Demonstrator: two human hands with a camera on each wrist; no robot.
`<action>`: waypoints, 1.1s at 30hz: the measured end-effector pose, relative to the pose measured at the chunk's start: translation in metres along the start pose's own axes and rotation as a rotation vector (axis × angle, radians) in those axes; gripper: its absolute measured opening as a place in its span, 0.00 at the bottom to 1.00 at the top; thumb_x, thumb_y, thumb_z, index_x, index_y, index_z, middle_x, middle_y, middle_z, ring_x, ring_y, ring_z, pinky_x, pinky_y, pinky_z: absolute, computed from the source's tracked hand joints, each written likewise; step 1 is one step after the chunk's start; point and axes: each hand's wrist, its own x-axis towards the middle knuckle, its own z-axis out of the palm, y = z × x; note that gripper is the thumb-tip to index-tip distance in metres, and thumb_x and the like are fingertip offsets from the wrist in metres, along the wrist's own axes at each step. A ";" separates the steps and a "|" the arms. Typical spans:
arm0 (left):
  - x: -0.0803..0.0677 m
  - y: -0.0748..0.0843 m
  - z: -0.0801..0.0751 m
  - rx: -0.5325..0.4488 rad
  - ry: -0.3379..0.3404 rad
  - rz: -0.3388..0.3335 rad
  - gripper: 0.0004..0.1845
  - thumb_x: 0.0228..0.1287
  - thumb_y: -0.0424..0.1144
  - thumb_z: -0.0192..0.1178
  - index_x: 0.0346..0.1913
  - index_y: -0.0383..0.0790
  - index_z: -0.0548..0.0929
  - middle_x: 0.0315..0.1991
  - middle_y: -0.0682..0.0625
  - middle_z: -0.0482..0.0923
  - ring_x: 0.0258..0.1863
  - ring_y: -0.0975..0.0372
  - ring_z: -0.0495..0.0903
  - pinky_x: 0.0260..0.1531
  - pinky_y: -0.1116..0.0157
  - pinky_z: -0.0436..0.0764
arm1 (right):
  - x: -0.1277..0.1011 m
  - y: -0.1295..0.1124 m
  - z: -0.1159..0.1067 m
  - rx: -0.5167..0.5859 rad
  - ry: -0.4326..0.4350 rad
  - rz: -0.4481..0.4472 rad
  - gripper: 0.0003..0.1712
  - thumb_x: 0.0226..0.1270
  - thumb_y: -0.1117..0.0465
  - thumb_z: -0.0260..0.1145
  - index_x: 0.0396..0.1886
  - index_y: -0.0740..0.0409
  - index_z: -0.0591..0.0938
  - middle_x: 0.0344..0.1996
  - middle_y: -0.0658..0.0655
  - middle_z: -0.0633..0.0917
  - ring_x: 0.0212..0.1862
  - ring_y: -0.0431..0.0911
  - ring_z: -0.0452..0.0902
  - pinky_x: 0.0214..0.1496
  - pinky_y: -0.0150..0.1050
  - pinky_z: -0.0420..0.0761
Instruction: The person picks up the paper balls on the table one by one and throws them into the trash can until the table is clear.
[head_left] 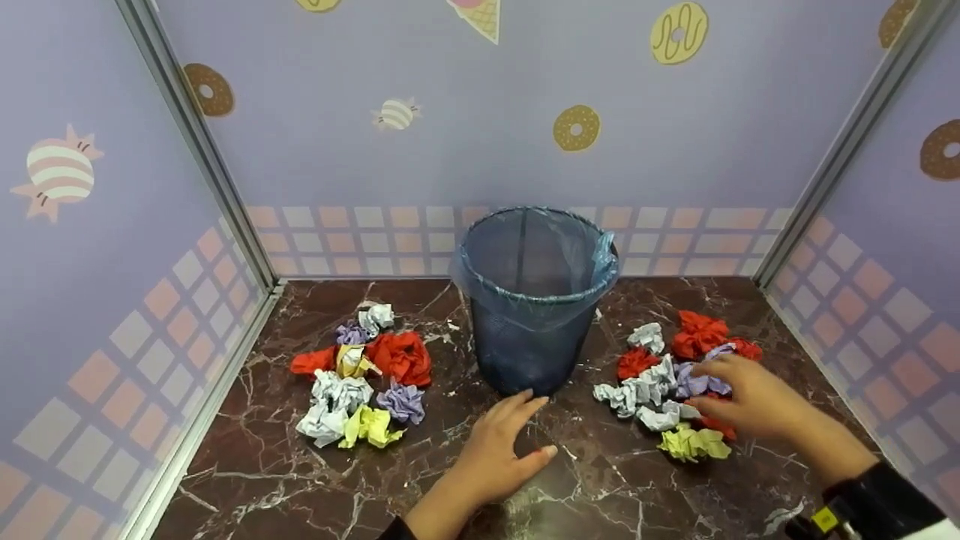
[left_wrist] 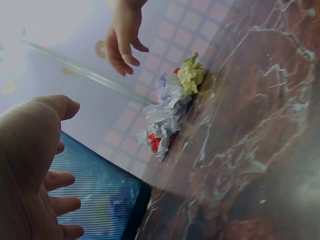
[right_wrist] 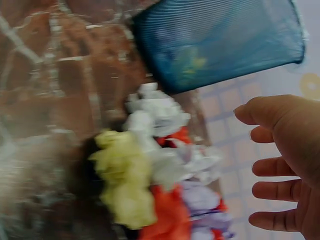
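My left hand (head_left: 495,454) hovers just in front of the bin, fingers spread and nothing held. On the right, my right hand (head_left: 750,397) is over a pile of crumpled paper, its fingers relaxed and apart from each other, also holding nothing. Under and beside it lie a purple paper ball (head_left: 701,381), white paper balls (head_left: 649,386), a yellow paper ball (head_left: 694,442) and red paper balls (head_left: 699,335). A dark blue mesh bin (head_left: 529,345) with a clear bluish liner (head_left: 540,300) over its rim stands upright between the piles.
A second pile sits left of the bin, with red (head_left: 403,358), white (head_left: 337,397), purple (head_left: 403,403) and yellow (head_left: 371,427) paper balls. Printed panels (head_left: 510,90) enclose the dark marbled tabletop (head_left: 300,487) at the back and both sides.
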 end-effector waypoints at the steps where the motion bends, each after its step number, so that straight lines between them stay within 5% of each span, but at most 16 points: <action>1: 0.000 0.000 0.001 -0.004 -0.008 0.000 0.36 0.65 0.62 0.62 0.75 0.63 0.70 0.76 0.48 0.68 0.75 0.48 0.69 0.69 0.35 0.69 | -0.003 0.001 0.007 -0.005 -0.004 0.000 0.29 0.68 0.41 0.69 0.62 0.52 0.82 0.59 0.63 0.83 0.60 0.66 0.79 0.61 0.69 0.78; 5: -0.001 -0.001 0.005 0.003 -0.026 -0.004 0.36 0.65 0.64 0.62 0.76 0.65 0.69 0.77 0.49 0.68 0.75 0.48 0.69 0.68 0.35 0.70 | -0.012 0.001 0.033 -0.023 -0.018 -0.029 0.26 0.67 0.44 0.71 0.59 0.52 0.84 0.56 0.60 0.85 0.57 0.62 0.81 0.60 0.65 0.81; 10: 0.000 -0.004 0.005 -0.007 -0.016 -0.009 0.36 0.65 0.63 0.62 0.75 0.64 0.70 0.76 0.48 0.69 0.75 0.48 0.69 0.68 0.35 0.70 | -0.017 0.000 0.061 -0.058 0.016 -0.109 0.20 0.63 0.44 0.74 0.50 0.48 0.87 0.43 0.48 0.85 0.43 0.44 0.80 0.46 0.47 0.84; 14: 0.001 -0.006 0.002 -0.017 -0.003 -0.009 0.35 0.66 0.62 0.62 0.75 0.63 0.70 0.76 0.47 0.69 0.75 0.47 0.69 0.67 0.35 0.70 | -0.017 -0.001 0.074 -0.057 0.019 -0.135 0.18 0.60 0.45 0.76 0.46 0.48 0.88 0.45 0.50 0.86 0.46 0.48 0.82 0.48 0.49 0.84; 21: 0.002 -0.008 0.000 0.020 0.017 -0.005 0.36 0.65 0.61 0.63 0.75 0.61 0.71 0.76 0.48 0.70 0.74 0.47 0.70 0.67 0.35 0.71 | -0.018 0.002 0.084 -0.012 -0.040 -0.114 0.19 0.54 0.50 0.79 0.44 0.51 0.88 0.53 0.62 0.86 0.52 0.60 0.84 0.52 0.56 0.85; 33: 0.002 -0.010 -0.003 0.016 0.020 -0.025 0.36 0.65 0.62 0.62 0.75 0.60 0.71 0.77 0.47 0.68 0.74 0.46 0.69 0.67 0.34 0.70 | -0.013 0.008 0.081 0.015 -0.005 -0.189 0.17 0.43 0.64 0.75 0.38 0.53 0.88 0.39 0.49 0.86 0.42 0.49 0.83 0.45 0.45 0.85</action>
